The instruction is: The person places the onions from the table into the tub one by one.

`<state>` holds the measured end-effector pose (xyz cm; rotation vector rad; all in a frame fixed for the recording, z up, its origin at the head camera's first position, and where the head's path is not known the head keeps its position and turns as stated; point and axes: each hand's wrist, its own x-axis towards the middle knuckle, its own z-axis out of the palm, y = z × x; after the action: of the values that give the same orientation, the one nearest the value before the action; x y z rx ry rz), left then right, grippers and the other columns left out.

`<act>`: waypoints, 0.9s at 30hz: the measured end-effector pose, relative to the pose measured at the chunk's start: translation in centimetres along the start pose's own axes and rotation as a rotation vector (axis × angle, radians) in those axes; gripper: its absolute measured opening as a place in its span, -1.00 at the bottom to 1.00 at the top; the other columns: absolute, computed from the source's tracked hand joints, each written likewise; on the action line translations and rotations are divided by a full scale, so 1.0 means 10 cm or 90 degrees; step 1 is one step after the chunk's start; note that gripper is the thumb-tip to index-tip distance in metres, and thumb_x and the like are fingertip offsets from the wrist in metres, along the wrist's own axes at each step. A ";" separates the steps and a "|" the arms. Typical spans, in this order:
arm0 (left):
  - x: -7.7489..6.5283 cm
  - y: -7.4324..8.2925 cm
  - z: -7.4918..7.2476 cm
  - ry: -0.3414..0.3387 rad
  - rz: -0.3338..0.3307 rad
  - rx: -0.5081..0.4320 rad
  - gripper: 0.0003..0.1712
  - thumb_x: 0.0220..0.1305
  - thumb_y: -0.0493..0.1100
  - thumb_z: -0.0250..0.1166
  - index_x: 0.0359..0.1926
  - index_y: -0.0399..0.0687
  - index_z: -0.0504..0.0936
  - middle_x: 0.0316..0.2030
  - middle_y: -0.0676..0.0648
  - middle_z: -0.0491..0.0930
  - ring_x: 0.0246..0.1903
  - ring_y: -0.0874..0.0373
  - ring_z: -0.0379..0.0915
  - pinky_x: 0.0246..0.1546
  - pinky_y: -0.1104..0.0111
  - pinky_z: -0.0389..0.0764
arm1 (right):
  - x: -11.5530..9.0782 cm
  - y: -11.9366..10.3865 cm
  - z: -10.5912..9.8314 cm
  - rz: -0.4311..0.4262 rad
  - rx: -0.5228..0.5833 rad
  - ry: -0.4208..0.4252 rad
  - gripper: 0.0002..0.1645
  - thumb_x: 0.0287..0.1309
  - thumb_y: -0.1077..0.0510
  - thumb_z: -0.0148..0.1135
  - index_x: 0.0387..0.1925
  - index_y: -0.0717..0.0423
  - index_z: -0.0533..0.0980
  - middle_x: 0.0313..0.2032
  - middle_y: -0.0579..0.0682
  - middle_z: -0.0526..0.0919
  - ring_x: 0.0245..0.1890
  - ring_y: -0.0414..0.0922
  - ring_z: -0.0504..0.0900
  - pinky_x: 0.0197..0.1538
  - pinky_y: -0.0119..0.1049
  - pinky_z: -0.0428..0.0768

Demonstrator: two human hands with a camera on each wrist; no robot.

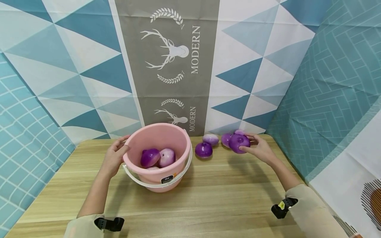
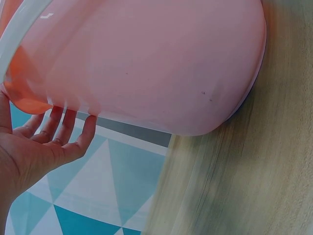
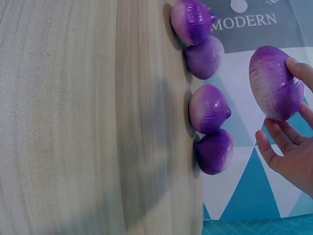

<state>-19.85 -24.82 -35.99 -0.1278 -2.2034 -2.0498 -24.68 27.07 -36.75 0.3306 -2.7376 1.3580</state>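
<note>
My left hand (image 1: 114, 155) holds the pink bucket (image 1: 157, 132) at its left rim, thumb at the edge and fingers against the outer wall (image 2: 146, 58). Inside the bucket lie a dark purple onion (image 1: 150, 157) and a paler onion (image 1: 167, 157), with part of another pale one below them. Over the table's right side, my right hand (image 1: 259, 149) pinches a purple onion (image 1: 239, 143) between thumb and fingers. The right wrist view shows this held onion (image 3: 275, 83) raised clear of the wooden tabletop.
Several more onions sit along the table's back edge, among them a dark one (image 1: 203, 150) and a pale one (image 1: 210, 139) right of the bucket. The white bucket handle (image 1: 160, 185) hangs down in front. Patterned cloth (image 1: 166, 66) stands behind the wooden table (image 1: 208, 205).
</note>
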 end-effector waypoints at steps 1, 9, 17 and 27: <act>0.00 0.00 0.00 0.000 0.000 0.000 -0.48 0.32 -0.27 0.01 0.29 -0.24 0.21 -0.21 0.24 0.50 -0.25 0.40 0.51 -0.32 0.51 0.62 | 0.01 0.00 0.00 -0.002 0.000 0.000 -0.18 0.03 -0.04 0.36 0.29 0.08 0.27 0.11 0.30 0.44 0.06 0.19 0.46 -0.10 -0.13 0.57; 0.00 -0.01 0.00 0.000 -0.001 -0.007 -0.50 0.32 -0.27 0.01 0.27 -0.21 0.23 -0.22 0.25 0.52 -0.25 0.40 0.51 -0.33 0.50 0.62 | 0.03 -0.07 0.03 -0.025 -0.011 -0.002 -0.15 -0.02 -0.07 0.39 0.29 0.05 0.29 0.10 0.25 0.47 0.03 0.18 0.48 -0.14 -0.13 0.59; 0.01 -0.01 -0.01 -0.002 0.002 -0.002 -0.48 0.33 -0.27 0.02 0.29 -0.24 0.21 -0.21 0.25 0.51 -0.24 0.40 0.51 -0.32 0.50 0.62 | 0.05 -0.16 0.07 -0.046 0.007 -0.015 -0.18 -0.03 -0.04 0.41 0.27 0.04 0.31 0.09 0.20 0.47 0.01 0.12 0.49 -0.13 -0.23 0.55; 0.01 0.00 -0.01 0.001 -0.001 -0.001 -0.47 0.33 -0.27 0.02 0.30 -0.24 0.21 -0.22 0.25 0.51 -0.25 0.40 0.51 -0.33 0.50 0.62 | 0.07 -0.23 0.08 -0.050 0.001 -0.016 -0.19 -0.01 -0.01 0.40 0.26 0.08 0.31 0.10 0.23 0.47 0.02 0.13 0.49 -0.09 -0.17 0.57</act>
<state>-19.92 -24.87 -36.02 -0.1247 -2.2023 -2.0517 -24.81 24.97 -35.30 0.4538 -2.7125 1.3467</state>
